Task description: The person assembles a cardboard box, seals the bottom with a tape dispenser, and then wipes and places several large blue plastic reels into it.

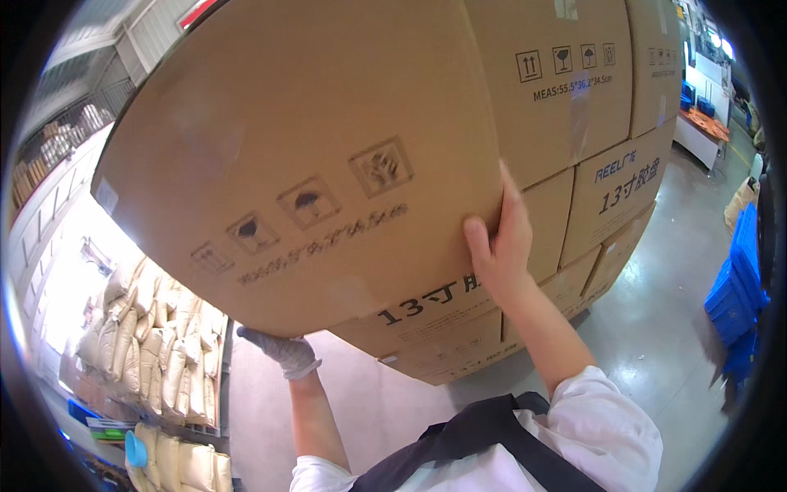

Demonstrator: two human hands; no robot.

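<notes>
A large brown cardboard box fills the upper middle, tilted and very close, with a row of printed handling symbols on its facing side. My right hand is bare and grips the box's right edge, thumb on the face and fingers partly hidden along the side. My left hand, in a grey-white glove, supports the box from below at its lower left edge; the fingertips are partly hidden. Behind the held box rises a stack of similar boxes, several high.
Pale filled sacks are piled at the left, with more sacks below them beside a light blue round container. Blue plastic crates stand at the right. Smooth grey floor runs between the crates and the stack.
</notes>
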